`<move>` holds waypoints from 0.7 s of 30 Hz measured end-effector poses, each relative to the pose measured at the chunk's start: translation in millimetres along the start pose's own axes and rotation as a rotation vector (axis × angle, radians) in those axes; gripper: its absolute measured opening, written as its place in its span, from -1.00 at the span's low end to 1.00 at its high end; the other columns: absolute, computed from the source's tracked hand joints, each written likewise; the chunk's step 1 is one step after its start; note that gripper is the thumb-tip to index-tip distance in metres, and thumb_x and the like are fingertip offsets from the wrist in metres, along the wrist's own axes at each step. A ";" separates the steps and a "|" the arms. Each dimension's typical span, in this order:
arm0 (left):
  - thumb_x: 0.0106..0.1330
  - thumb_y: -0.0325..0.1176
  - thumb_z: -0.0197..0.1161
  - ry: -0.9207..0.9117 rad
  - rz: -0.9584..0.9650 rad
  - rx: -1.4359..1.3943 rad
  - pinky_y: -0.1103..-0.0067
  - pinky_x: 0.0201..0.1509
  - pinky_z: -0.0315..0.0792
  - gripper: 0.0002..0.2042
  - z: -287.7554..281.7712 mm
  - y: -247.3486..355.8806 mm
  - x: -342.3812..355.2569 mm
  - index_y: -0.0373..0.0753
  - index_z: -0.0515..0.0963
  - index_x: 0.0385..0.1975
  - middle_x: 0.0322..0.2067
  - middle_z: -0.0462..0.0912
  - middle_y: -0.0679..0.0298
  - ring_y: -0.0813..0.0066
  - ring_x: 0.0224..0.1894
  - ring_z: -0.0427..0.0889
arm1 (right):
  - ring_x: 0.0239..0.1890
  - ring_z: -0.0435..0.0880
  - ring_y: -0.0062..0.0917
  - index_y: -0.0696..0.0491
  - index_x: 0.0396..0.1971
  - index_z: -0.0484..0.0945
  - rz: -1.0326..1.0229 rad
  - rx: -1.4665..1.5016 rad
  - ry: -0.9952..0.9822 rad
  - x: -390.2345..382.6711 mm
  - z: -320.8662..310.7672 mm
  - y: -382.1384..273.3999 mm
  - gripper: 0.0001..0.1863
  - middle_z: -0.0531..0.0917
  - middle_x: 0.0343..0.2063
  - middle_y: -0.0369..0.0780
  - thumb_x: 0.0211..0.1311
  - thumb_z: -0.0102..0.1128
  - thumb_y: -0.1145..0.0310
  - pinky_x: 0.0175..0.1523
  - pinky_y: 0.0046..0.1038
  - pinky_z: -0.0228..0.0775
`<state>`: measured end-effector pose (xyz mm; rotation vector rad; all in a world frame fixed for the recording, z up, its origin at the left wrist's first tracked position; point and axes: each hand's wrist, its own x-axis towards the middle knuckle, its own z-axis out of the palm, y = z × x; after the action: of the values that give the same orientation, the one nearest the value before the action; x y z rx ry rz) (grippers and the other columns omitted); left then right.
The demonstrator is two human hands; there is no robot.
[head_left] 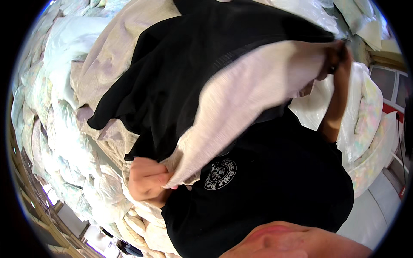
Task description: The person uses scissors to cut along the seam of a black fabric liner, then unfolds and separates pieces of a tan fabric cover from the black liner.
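A black garment [172, 73] with a pale beige inner side hangs stretched out in front of me. My left hand [148, 178] is closed on its lower left edge, fingers folded round the cloth. At the far right corner my right hand [337, 60] grips the same garment, raised higher than the left; motion smears its fingers. The pale side [254, 90] faces me along the edge between both hands, while black folds fall away to the left. Behind and partly under it lies beige cloth [107, 47], in loose heaped folds.
Several stuffed clear plastic bags [64, 124] are piled high on the left and beyond the cloth. On the right stands another plastic-wrapped bundle [365, 112]. A grey panelled frame [385, 84] is at the far right edge.
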<state>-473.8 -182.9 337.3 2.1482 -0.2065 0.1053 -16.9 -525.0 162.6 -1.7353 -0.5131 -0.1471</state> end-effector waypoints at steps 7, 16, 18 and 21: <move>0.20 -0.29 0.37 0.026 -0.721 -0.174 0.48 -0.24 0.46 -0.60 27.5 7.8 -47.4 -0.26 0.58 0.04 -0.37 0.57 0.19 0.26 -0.34 0.59 | -0.23 0.60 -0.57 0.12 -0.17 0.52 0.078 0.115 0.189 11.0 -120.5 15.7 -0.73 0.62 -0.30 -0.28 0.11 0.24 0.66 -0.10 -0.58 0.43; 0.36 -0.12 0.26 0.489 -1.458 0.618 0.39 -0.28 0.41 -0.63 106.0 -14.6 -147.9 -0.38 0.53 -0.17 -0.43 0.60 0.02 0.03 -0.45 0.48 | -0.22 0.70 -0.37 0.23 -0.35 0.57 0.073 0.030 0.005 33.5 -132.1 62.2 -0.89 0.70 -0.32 -0.09 0.12 0.26 0.70 0.07 -0.35 0.55; 0.42 -0.15 0.20 0.563 -1.368 0.559 0.47 -0.32 0.39 -0.65 115.9 -17.2 -165.4 -0.41 0.48 -0.28 -0.54 0.51 -0.01 0.13 -0.51 0.43 | -0.18 0.69 -0.32 0.24 -0.36 0.47 0.089 0.171 -0.049 68.2 -98.5 46.9 -0.86 0.67 -0.27 -0.02 0.16 0.27 0.68 0.13 -0.29 0.53; 0.46 -0.23 0.17 0.908 -1.161 0.195 0.65 -0.33 0.30 -0.70 128.8 -7.1 -183.8 -0.43 0.49 -0.27 -0.50 0.51 0.37 0.65 -0.43 0.31 | -0.09 0.66 -0.38 0.24 -0.29 0.51 -0.042 0.099 -0.433 98.2 -19.0 7.8 -0.90 0.65 -0.20 -0.08 0.24 0.24 0.59 0.20 -0.39 0.41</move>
<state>-653.5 -266.7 231.8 1.8718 1.5713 0.4000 77.4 -519.1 196.4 -1.6617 -0.8575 0.2269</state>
